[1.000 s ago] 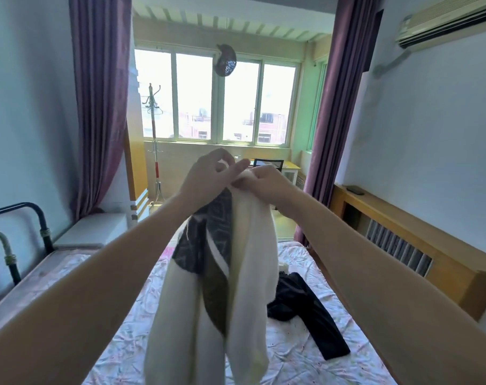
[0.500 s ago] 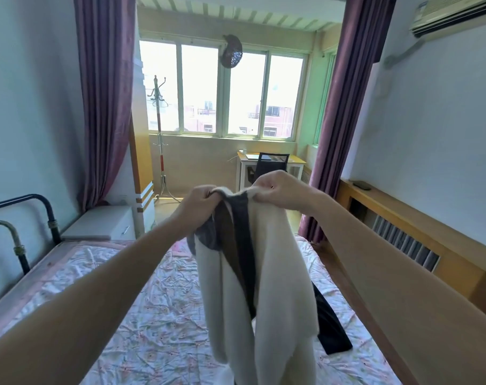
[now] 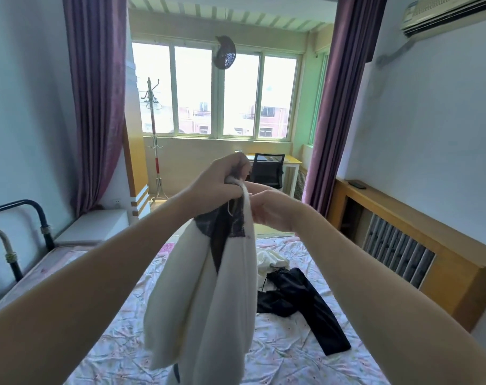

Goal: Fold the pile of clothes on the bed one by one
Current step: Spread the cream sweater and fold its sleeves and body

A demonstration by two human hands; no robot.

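Note:
A cream garment [image 3: 208, 301] with a dark patterned panel near its top hangs in the air over the bed [image 3: 119, 351]. My left hand [image 3: 222, 184] grips its top edge, fingers curled round the fabric. My right hand [image 3: 275, 209] holds the same edge just to the right and a little lower. On the flowered sheet behind lie a black garment [image 3: 300, 298] spread out and a small cream garment [image 3: 269, 262] bunched beside it.
A wooden radiator cover [image 3: 403, 245] runs along the right wall. A metal bed frame [image 3: 19, 234] and a white cabinet [image 3: 94, 226] stand at the left. A coat stand [image 3: 153, 140], desk and black chair [image 3: 267, 170] are by the window.
The garment has been turned and regripped: my left hand rose to its top edge while my right hand dropped slightly. The camera view tilted down a little.

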